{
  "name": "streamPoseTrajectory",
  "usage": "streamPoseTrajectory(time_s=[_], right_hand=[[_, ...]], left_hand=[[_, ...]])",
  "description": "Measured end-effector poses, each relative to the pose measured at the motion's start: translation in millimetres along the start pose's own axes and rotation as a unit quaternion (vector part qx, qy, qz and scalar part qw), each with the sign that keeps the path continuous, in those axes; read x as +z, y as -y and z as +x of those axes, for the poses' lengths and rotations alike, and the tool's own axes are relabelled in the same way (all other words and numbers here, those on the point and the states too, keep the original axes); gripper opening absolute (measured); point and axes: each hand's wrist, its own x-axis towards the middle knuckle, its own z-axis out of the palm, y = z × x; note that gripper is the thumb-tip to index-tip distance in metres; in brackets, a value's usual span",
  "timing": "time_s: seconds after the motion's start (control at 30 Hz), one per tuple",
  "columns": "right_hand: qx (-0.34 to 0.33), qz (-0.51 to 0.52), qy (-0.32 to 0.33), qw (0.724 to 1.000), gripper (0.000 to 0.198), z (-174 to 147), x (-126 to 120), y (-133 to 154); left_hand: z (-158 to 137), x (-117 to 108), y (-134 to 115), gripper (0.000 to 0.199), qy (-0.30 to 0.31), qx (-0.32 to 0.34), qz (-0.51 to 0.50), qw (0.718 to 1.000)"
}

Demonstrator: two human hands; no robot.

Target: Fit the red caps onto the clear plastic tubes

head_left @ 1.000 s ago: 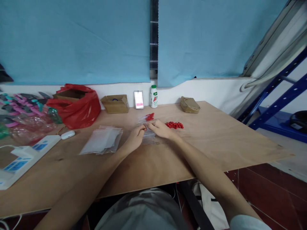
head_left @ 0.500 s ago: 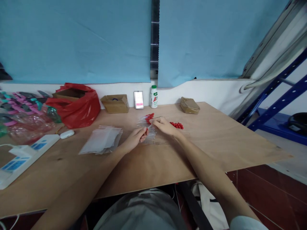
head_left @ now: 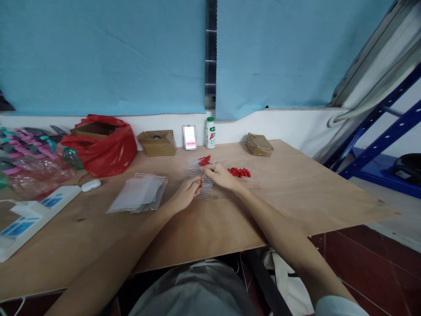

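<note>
Currently I have both bare hands close together over the table (head_left: 184, 245), and the chief risk I note is scatter. The pile of red pieces (head_left: 239, 172) sits just beside the right hand (head_left: 221, 176), off its knuckle side; they look round, so I judge that a careless outward swing of that hand or its wrist could knock some loose and set them rolling. Second risk: the clear sticks (head_left: 206, 190) lie loosely in a row, and a dragging fingertip or the heel of the right hand could skew them or pull several along at once. Third: anything as slender as one stick, if pinched off-centre, could slip or bend between the fingers; this I infer from its thinness only. Position relative to fingers: the clear sticks lie between and below the two hands, their near ends just right of the left hand (head_left: 186, 193), their far part partly covered by the right. The red-tipped sticks (head_left: 204, 161) lie just beyond the right fingertips, on the side away from the body. Finger state: left fingers curled inward, tips gathered near the right hand's; right thumb and forefinger drawn together over the row. Whether either grasps a stick or a red piece I cannot tell, since the tips are small and blurred at this view.
</note>
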Motion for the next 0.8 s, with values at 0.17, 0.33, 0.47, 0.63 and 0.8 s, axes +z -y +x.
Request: streamPoseTrajectory(time_s=[0.17,0.33,0.47,0.63,0.8], right_hand=[[-0.034,-0.04,0.016,0.999,0.056,0,-2,4],[-0.028,-0.029,-0.013,0.999,0.054,0,-2,2],[0.023,-0.033,-0.053,0.998,0.062,1,2,-4],[0.046,-0.027,-0.047,0.997,0.065,1,8,0],[0.003,-0.052,-0.016,0.999,0.063,0,5,8]], left_hand=[[5,-3,5,0.015,0.018,-0.014,-0.071,0.997],[4,-5,1,0.017,-0.017,0.006,-0.013,1.0],[1,-5,-2,0.017,-0.106,0.049,0.158,0.981],[1,-5,3,0.017,-0.122,0.056,0.213,0.968],[1,-6,1,0.018,-0.091,0.034,0.166,0.981]])
